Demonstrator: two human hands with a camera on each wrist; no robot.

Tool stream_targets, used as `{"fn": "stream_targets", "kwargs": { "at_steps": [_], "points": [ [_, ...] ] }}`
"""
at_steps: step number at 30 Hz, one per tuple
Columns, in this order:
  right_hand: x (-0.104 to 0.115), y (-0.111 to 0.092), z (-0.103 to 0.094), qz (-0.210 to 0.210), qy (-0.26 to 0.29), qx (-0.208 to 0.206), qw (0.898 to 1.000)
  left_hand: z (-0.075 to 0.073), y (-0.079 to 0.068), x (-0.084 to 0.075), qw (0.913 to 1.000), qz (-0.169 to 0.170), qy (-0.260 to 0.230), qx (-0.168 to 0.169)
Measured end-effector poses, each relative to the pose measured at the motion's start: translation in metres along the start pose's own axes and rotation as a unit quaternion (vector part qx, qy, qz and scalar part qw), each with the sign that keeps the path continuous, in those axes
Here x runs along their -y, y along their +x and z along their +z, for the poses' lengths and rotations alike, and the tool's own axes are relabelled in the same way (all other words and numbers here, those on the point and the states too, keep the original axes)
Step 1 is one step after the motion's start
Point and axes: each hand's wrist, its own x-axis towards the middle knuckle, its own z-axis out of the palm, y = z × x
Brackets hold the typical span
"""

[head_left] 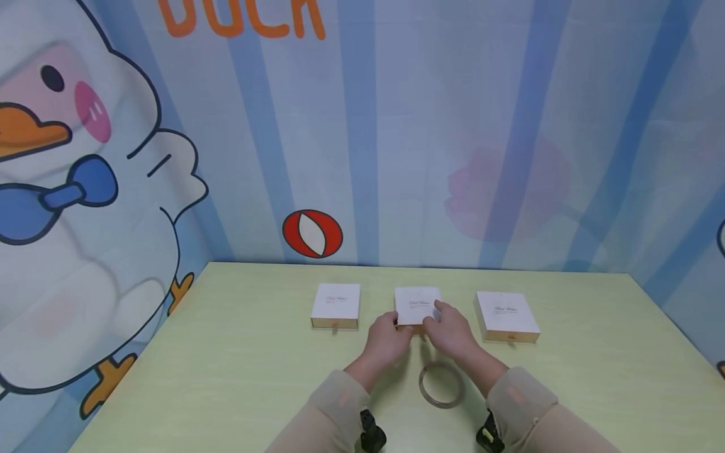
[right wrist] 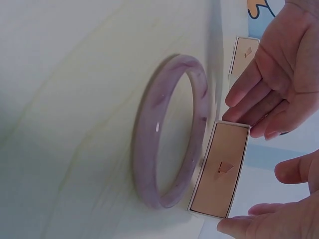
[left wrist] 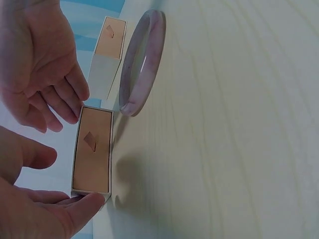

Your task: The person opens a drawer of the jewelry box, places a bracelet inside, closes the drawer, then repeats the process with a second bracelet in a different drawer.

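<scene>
My left hand and right hand flank the middle white box. In both wrist views, fingers touch the two short sides of its tan front face, which bears a small ribbon tab. My fingers are nearly straight, and the visible thumb of each near hand stands above the lid rather than around it. Whether the box is lifted cannot be told. Closer to me, below my hands, lies a pale purple bangle, touched by neither hand.
Similar white boxes stand left and right of the middle one on the pale wood-grain table. Behind the table hangs a blue striped backdrop with a cartoon duck at left.
</scene>
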Motion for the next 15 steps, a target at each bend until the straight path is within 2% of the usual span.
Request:
{"fn": "stream_targets", "kwargs": {
  "at_steps": [6, 15],
  "points": [
    [-0.0007, 0.0006, 0.0011, -0.002, 0.001, 0.000, 1.000, -0.0019, 0.0010, 0.0024, 0.9999, -0.003, -0.010, 0.001],
    [0.0004, 0.0012, 0.0022, -0.001, 0.009, 0.004, 1.000, -0.0060, 0.0010, 0.0020, 0.9995, -0.030, -0.005, -0.011]
  ]
}}
